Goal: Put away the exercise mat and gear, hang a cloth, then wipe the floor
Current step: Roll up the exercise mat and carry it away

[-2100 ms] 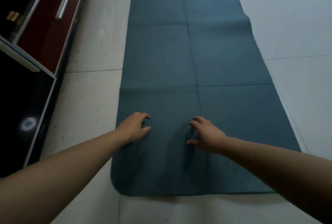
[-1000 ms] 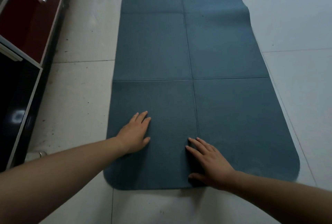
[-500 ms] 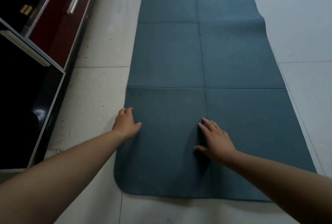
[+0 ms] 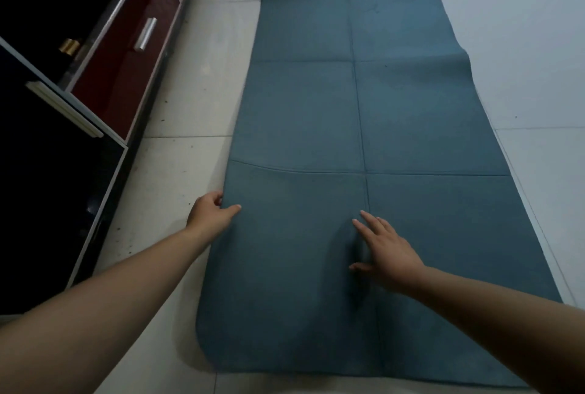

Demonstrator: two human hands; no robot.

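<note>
A long teal exercise mat [image 4: 411, 115] lies flat on the pale tiled floor, running away from me, with crease lines dividing it into panels. My left hand [image 4: 210, 211] pinches the mat's left edge in the nearest panel, thumb on top and fingers curled under the edge. There the edge is slightly lifted and the cross crease bends. My right hand [image 4: 384, 249] lies flat and open on the mat beside the centre crease, fingers spread. No cloth or other gear is in view.
A low cabinet [image 4: 104, 77] with dark red drawer fronts, a silver handle [image 4: 145, 34] and black glass panels runs along the left. White floor tiles [image 4: 531, 45] extend to the right of the mat and in a strip on its left.
My left hand has slid from the mat's surface out to its left edge and taken hold of it, raising it a little. My right hand has stayed flat near the centre crease.
</note>
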